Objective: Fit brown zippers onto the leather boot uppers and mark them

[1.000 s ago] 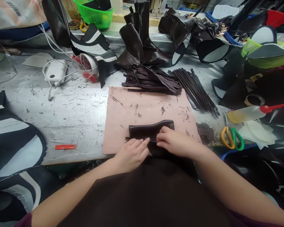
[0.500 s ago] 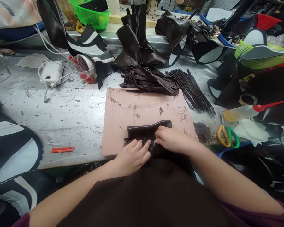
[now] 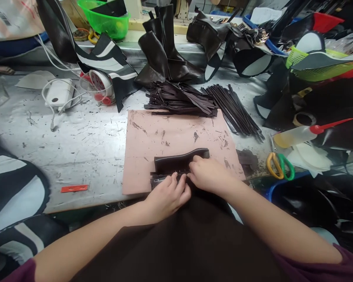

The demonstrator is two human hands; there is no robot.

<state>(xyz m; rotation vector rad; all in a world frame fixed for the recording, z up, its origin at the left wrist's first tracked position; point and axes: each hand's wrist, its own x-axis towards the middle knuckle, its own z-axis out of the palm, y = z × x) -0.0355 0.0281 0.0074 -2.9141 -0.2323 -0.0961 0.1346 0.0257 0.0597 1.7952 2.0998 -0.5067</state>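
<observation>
A dark leather boot piece (image 3: 173, 162) lies at the front of the pinkish board (image 3: 147, 137), its upper edge folded up. Along its near side runs a narrow black zipper strip (image 3: 156, 174), mostly covered by my fingers. My left hand (image 3: 169, 196) presses that strip and the leather with bent fingertips close together. Beside it, my right hand (image 3: 207, 174) pinches the strip and leather edge, thumb against curled fingers. The two hands' fingertips nearly meet. Beneath them the leather hangs toward my dark apron (image 3: 176, 243), and its lower part is hard to make out.
Behind the board lie a heap of black zippers (image 3: 181, 100) and a bundle of thin dark strips (image 3: 233, 111). Boot uppers (image 3: 173, 55) stand farther back. At right are scissors (image 3: 279, 166) and a glue bottle (image 3: 295, 137); at left, a red flat tool (image 3: 74, 188).
The whole view has shifted slightly. My left hand has turned a little and its fingers are more bunched; more of the strip's left end shows. My right hand keeps its pinch at the edge.
</observation>
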